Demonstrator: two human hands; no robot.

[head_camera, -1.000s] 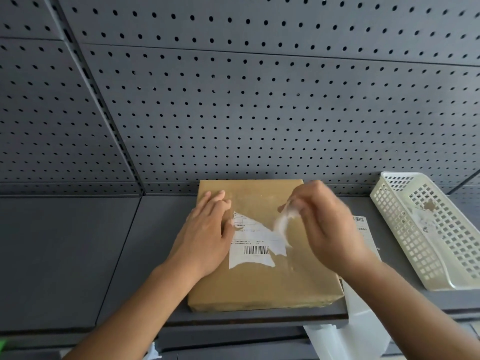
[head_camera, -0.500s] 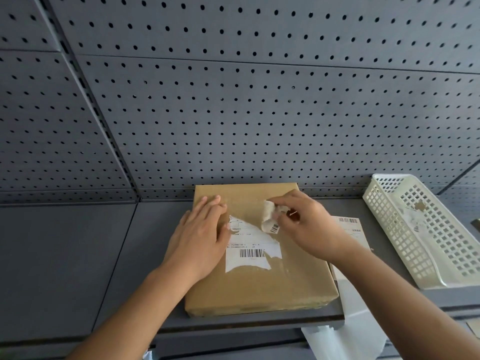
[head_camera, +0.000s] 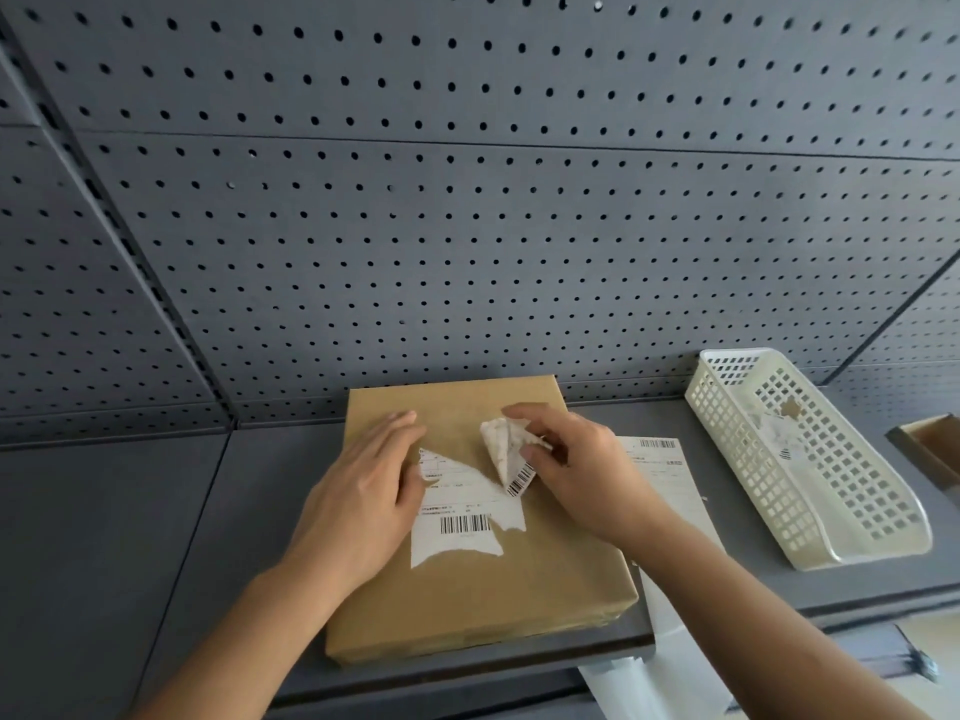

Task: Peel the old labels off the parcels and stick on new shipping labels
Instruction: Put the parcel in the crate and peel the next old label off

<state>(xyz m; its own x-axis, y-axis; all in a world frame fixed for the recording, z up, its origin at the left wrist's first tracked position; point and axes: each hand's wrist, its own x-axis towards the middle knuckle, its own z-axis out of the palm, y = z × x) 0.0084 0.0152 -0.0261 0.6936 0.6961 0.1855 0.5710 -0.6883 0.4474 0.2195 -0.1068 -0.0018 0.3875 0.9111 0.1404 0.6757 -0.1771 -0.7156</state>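
From the head camera, the brown parcel [head_camera: 483,589] lay flat on the grey shelf [head_camera: 130,537], its far edge near the pegboard [head_camera: 467,226]. My left hand [head_camera: 363,491] rested flat on the parcel's left half, fingers straight and together, pressing down just beside the old label [head_camera: 462,517]. That label was torn and ragged, with a barcode showing on its lower part. My right hand [head_camera: 587,475] hovered over the parcel's upper right part, thumb and fingertips pinching a crumpled, peeled piece of label [head_camera: 501,449] lifted off the cardboard. Its lower tip carried a small barcode, and I could not tell whether it was joined to the rest. A white printed sheet [head_camera: 660,475] lay on the shelf just right of the parcel, partly under my right forearm. Further right stood a white plastic basket [head_camera: 727,423] holding paper scraps.
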